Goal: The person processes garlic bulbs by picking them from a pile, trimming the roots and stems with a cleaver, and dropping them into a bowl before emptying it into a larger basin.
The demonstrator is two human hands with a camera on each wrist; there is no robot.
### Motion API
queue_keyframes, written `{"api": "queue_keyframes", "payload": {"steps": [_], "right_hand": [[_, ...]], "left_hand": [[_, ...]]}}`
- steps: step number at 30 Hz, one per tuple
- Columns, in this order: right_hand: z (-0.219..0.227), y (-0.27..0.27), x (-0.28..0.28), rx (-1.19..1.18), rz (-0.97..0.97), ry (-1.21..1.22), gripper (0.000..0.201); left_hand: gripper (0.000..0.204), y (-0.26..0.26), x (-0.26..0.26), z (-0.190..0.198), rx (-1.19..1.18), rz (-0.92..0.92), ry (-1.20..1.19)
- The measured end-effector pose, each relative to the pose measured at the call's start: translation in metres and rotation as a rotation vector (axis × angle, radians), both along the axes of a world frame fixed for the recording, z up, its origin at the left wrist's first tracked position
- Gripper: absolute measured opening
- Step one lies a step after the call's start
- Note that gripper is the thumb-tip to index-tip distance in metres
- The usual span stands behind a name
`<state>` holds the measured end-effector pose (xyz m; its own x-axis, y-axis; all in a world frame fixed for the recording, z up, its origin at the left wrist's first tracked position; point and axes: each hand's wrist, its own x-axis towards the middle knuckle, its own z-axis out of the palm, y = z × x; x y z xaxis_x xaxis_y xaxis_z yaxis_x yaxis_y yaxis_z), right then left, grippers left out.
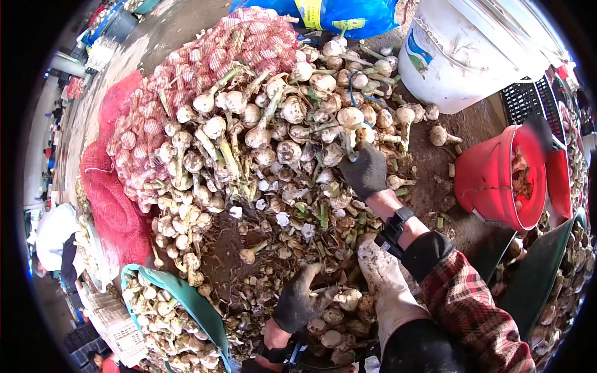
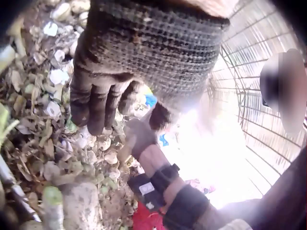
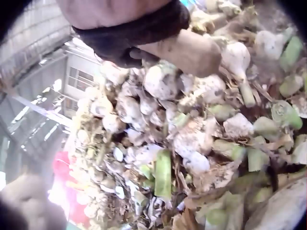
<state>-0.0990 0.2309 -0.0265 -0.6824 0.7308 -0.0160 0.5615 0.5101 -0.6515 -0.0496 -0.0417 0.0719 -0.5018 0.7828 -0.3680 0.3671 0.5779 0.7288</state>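
My right hand [image 1: 365, 172], in a dark knit glove, grips the stem of a garlic bulb [image 1: 351, 118] at the front of a heap of garlic [image 1: 289, 109]. The bulb points away from the hand, and its roundish head is dirt-specked. In the right wrist view a pale, thick piece [image 3: 192, 52] extends from the glove. My left hand [image 1: 303, 299], gloved too, hovers by several trimmed garlic bulbs [image 1: 333, 339] near my leg. Its fingers [image 2: 98, 103] hang loosely in the left wrist view, with nothing visible in them.
Cut stems and peelings [image 1: 298, 224] litter the ground between my hands. A red bucket [image 1: 491, 177] and white bucket [image 1: 448, 62] stand right. Red mesh sacks [image 1: 115, 199] lie left, a teal-edged container of garlic [image 1: 174, 317] front left. My white boot [image 1: 385, 273] reaches into the peelings.
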Motion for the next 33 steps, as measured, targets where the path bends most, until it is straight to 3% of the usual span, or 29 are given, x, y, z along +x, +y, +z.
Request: {"api": "queue_keyframes", "payload": {"steps": [2,4,5,6,8,9,10,12,14,18,19,20,21,22,24,25,26,28,30,33], "right_hand": [[0.019,-0.007,0.021,-0.175,-0.033,0.192,0.019],[0.034,-0.024,0.055,-0.305,0.107,0.219,0.017],[0.042,-0.037,0.07,-0.4,0.161,0.256,0.018],[0.048,-0.05,0.084,-0.495,0.215,0.293,0.018],[0.053,-0.072,0.108,-0.556,0.319,0.236,0.02],[0.06,-0.074,0.118,-0.599,0.416,0.095,0.023],[0.071,-0.074,0.122,-0.576,0.485,-0.019,0.024],[0.064,-0.08,0.129,-0.509,0.587,0.143,0.024],[0.065,-0.081,0.132,-0.482,0.633,0.098,0.024],[0.056,-0.074,0.14,-0.436,0.796,0.069,0.026],[0.052,-0.075,0.141,-0.346,0.794,0.25,0.028],[0.048,-0.075,0.142,-0.456,0.756,0.331,0.027],[0.051,-0.072,0.145,-0.43,0.711,0.242,0.027],[0.057,-0.068,0.147,-0.405,0.666,0.152,0.027],[0.069,-0.062,0.141,-0.357,0.671,0.183,0.028],[0.074,-0.063,0.139,-0.257,0.681,0.118,0.03],[0.08,-0.064,0.136,-0.155,0.689,0.053,0.031],[0.089,-0.067,0.13,-0.067,0.791,-0.034,0.036],[0.088,-0.068,0.129,0.021,0.871,-0.055,0.034],[0.086,-0.07,0.129,0.05,0.884,-0.1,0.033]], "left_hand": [[0.049,0.025,-0.006,-0.013,0.321,0.463,-0.297],[0.045,0.045,-0.017,-0.03,0.466,0.669,-0.297],[0.043,0.054,-0.027,-0.027,0.299,0.676,-0.163],[0.048,0.058,-0.032,-0.046,0.412,0.679,-0.244],[0.052,0.062,-0.034,-0.046,0.423,0.713,-0.325],[0.053,0.063,-0.033,-0.052,0.523,0.705,-0.385],[0.05,0.057,-0.028,-0.057,0.667,0.77,-0.664],[0.047,0.05,-0.022,-0.059,0.577,0.904,-0.848],[0.043,0.051,-0.019,-0.047,0.61,0.955,-0.902],[0.039,0.043,-0.014,-0.045,0.639,0.869,-0.846],[0.04,0.041,-0.015,-0.054,0.662,0.898,-0.84],[0.04,0.038,-0.016,-0.058,0.683,0.926,-0.834],[0.045,0.033,-0.018,-0.06,0.596,0.888,-0.658],[0.051,0.031,-0.019,-0.062,0.571,0.751,-0.265],[0.058,0.026,-0.011,-0.063,0.496,0.779,-0.201],[0.054,0.015,-0.01,-0.059,0.286,0.534,0.051],[0.042,0.005,-0.003,-0.057,0.308,0.263,0.128],[0.035,-0.015,0.009,-0.068,0.303,0.135,0.408],[0.043,-0.026,0.02,-0.075,0.255,0.196,0.229],[0.044,-0.035,0.028,-0.072,0.254,0.227,0.141]]}}
